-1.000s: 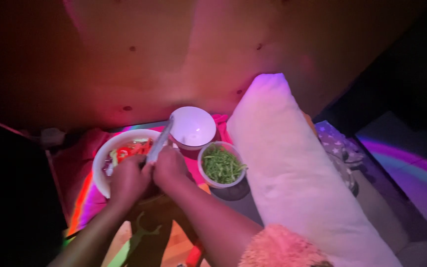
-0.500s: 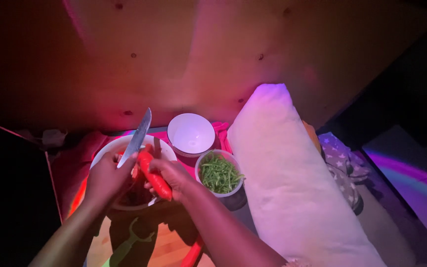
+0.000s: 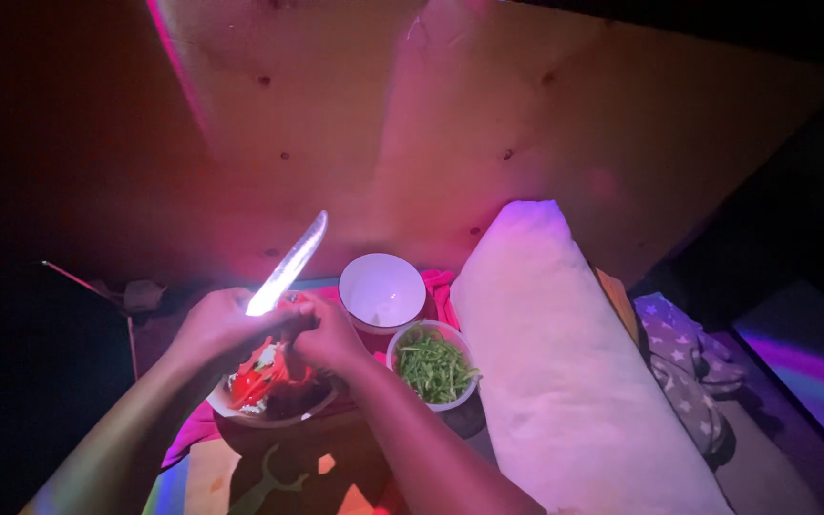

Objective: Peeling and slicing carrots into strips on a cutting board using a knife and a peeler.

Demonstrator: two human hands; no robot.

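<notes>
Because the scene is lit only by dim pink and purple light, fine detail is limited, and items are listed from largest to smallest. A pale knotted plywood wall panel (image 3: 412,124) fills the twelve o'clock region and acts as a backstop behind the work area. A long white cylindrical bolster pillow (image 3: 574,362) is laid from one o'clock down to five o'clock, to the right of the bowls. At eight o'clock of centre, a wide white bowl of red and pale cut vegetables (image 3: 269,401) is positioned directly under both hands, so that cut pieces can be judged to fall into it. An empty white round bowl (image 3: 381,291) is set at its one o'clock, and a small clear tub of chopped green vegetables (image 3: 434,365) at its three o'clock, both near it. The left hand (image 3: 221,329) is closed around the handle of a long steel-bladed knife (image 3: 290,264), whose blade is angled up toward one o'clock, clear of the food. The right hand (image 3: 331,334) is closed beside it over the bowl; what it grips cannot be told.
</notes>
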